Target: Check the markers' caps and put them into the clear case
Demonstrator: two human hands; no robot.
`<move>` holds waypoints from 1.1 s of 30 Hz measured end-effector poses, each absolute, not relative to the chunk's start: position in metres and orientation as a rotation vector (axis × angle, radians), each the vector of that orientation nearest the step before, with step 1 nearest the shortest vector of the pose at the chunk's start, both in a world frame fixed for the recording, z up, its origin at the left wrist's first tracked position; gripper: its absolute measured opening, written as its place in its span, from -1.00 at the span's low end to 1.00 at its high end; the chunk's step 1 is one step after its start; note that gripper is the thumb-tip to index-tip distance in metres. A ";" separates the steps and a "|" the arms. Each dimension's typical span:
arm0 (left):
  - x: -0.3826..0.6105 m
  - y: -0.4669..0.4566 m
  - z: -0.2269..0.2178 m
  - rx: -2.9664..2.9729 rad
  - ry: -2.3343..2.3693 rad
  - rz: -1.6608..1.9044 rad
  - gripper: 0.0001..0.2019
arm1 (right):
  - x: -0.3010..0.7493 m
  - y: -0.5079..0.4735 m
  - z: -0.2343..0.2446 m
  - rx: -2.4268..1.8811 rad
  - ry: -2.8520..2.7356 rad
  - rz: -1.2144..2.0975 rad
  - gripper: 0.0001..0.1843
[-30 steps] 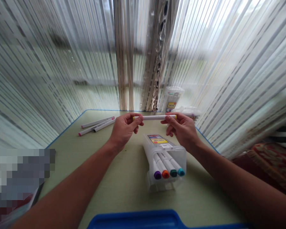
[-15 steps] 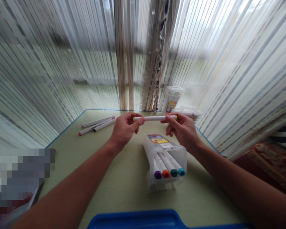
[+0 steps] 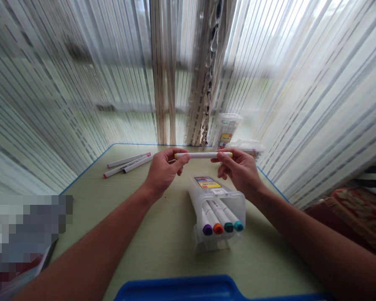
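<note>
A white marker with yellow ends (image 3: 203, 155) is held level above the table by both hands. My left hand (image 3: 163, 170) pinches its left end between thumb and fingers. My right hand (image 3: 240, 169) pinches its right end. Just below, a clear plastic marker case (image 3: 217, 211) lies on its side on the pale green table (image 3: 163, 234). In the case lie several white markers with purple, orange, green and teal caps facing me.
Three white markers (image 3: 128, 163) lie loose at the table's far left. A second clear case (image 3: 226, 129) stands at the far edge with a flat clear lid (image 3: 247, 146) beside it. A blue tray rim (image 3: 178, 288) runs along the near edge. Striped curtains surround the table.
</note>
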State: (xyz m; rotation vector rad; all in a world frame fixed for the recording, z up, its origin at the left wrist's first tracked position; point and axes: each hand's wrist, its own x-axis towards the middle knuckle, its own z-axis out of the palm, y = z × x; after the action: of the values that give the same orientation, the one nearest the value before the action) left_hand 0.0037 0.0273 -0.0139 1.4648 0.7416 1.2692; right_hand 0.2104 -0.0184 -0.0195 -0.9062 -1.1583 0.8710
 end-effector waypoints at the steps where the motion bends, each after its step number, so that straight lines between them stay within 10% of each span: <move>1: 0.004 0.027 -0.014 1.454 0.735 1.269 -0.70 | 0.210 -0.018 -0.020 -0.904 -1.156 0.874 -0.66; 33: 0.006 0.026 -0.011 1.179 0.654 1.262 -0.75 | 0.210 -0.021 -0.012 -0.896 -1.059 0.985 -0.70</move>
State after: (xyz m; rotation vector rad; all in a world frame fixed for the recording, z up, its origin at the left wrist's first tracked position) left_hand 0.0056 0.0264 -0.0114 1.1788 0.6542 1.2617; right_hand 0.2105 -0.0214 -0.0122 -0.8958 -1.0591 0.9851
